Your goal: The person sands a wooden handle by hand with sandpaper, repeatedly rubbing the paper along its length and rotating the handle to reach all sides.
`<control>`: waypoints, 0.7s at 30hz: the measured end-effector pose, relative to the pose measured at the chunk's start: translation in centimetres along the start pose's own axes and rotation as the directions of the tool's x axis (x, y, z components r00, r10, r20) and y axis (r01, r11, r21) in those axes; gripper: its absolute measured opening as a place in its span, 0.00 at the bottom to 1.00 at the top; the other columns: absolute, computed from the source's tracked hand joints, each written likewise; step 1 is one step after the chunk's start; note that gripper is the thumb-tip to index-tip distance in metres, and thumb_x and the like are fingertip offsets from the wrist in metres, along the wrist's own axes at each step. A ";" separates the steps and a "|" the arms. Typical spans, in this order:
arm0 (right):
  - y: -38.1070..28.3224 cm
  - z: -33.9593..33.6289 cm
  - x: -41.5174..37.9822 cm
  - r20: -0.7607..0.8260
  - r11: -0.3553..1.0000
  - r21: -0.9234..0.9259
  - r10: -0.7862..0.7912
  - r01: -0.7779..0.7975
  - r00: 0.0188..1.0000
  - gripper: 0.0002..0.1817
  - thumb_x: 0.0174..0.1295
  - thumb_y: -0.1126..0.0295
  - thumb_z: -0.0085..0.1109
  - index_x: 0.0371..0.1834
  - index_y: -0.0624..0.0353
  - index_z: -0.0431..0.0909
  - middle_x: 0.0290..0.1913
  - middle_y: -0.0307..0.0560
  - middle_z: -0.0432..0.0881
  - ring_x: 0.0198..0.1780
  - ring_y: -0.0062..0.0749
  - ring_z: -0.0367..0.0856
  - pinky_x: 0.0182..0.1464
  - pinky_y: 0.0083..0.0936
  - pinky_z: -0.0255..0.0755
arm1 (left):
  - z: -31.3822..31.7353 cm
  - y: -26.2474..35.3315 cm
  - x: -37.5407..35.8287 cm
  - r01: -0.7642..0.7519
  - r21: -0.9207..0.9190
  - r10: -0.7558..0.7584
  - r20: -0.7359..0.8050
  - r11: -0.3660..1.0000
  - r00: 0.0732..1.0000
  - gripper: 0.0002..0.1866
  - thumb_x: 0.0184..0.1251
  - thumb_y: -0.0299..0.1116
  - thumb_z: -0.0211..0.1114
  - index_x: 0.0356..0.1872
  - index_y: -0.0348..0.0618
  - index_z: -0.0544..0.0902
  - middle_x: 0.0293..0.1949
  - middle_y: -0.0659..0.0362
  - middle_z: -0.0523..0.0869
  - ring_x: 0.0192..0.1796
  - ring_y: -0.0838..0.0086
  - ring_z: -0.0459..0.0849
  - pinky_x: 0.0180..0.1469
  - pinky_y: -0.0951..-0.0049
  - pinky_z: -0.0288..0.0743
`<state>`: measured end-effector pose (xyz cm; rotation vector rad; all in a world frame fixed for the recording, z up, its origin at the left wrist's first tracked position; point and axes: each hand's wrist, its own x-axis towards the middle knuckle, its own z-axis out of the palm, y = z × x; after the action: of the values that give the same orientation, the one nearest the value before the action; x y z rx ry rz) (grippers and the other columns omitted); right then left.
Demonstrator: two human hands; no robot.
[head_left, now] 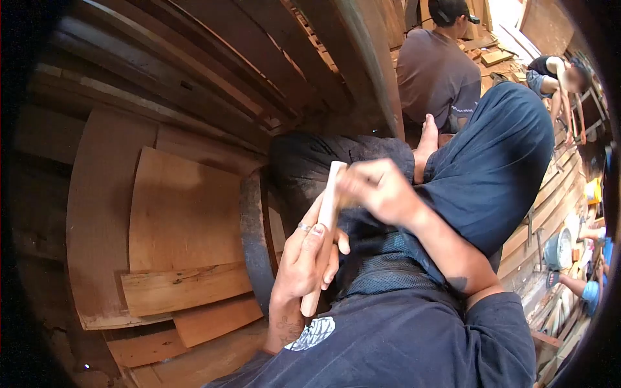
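Note:
My left hand, with a ring on one finger, is closed around the lower half of a pale wooden stick and holds it over my lap. My right hand is blurred; its fingers are curled over the stick's upper end. Whether it holds anything else there I cannot tell. I sit with legs folded in dark blue trousers, and both hands are just above them.
Flat and curved wooden boards lie stacked to the left. A dark curved rim stands beside my knee. A person in a brown shirt sits ahead with their back turned. Other people work at the right among planks.

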<state>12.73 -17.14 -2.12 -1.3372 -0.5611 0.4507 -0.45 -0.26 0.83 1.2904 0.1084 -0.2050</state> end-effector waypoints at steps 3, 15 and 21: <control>0.2 -0.7 -0.3 0.051 1.000 -0.006 0.020 -0.019 0.998 0.20 0.81 0.57 0.62 0.44 0.66 0.90 0.36 0.37 0.90 0.38 0.14 0.83 0.41 0.21 0.79 | 0.4 0.3 0.4 0.021 -0.023 -0.020 0.043 0.999 0.999 0.34 0.89 0.46 0.41 0.86 0.36 0.54 0.34 0.47 0.83 0.12 0.79 0.71 0.12 0.80 0.66; 0.1 0.4 -0.8 0.297 0.990 -0.134 0.079 -0.040 0.952 0.17 0.79 0.59 0.65 0.44 0.67 0.90 0.36 0.37 0.90 0.39 0.15 0.82 0.44 0.24 0.80 | -0.9 -0.1 0.4 0.015 -0.170 -0.003 0.072 0.985 0.997 0.30 0.91 0.44 0.41 0.85 0.43 0.53 0.37 0.44 0.84 0.12 0.77 0.71 0.12 0.79 0.66; 0.2 0.5 -1.0 0.177 0.998 0.042 0.035 -0.043 0.984 0.17 0.80 0.60 0.63 0.50 0.66 0.90 0.41 0.40 0.92 0.41 0.18 0.87 0.45 0.23 0.82 | -0.3 -0.9 0.5 -0.012 -0.230 0.026 0.058 0.973 0.998 0.23 0.91 0.41 0.41 0.78 0.46 0.57 0.37 0.39 0.83 0.10 0.74 0.70 0.11 0.79 0.65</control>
<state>11.69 -17.33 -2.38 -1.2734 -0.6676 0.6151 -0.09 -0.23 -0.17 1.0534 0.0656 -0.2085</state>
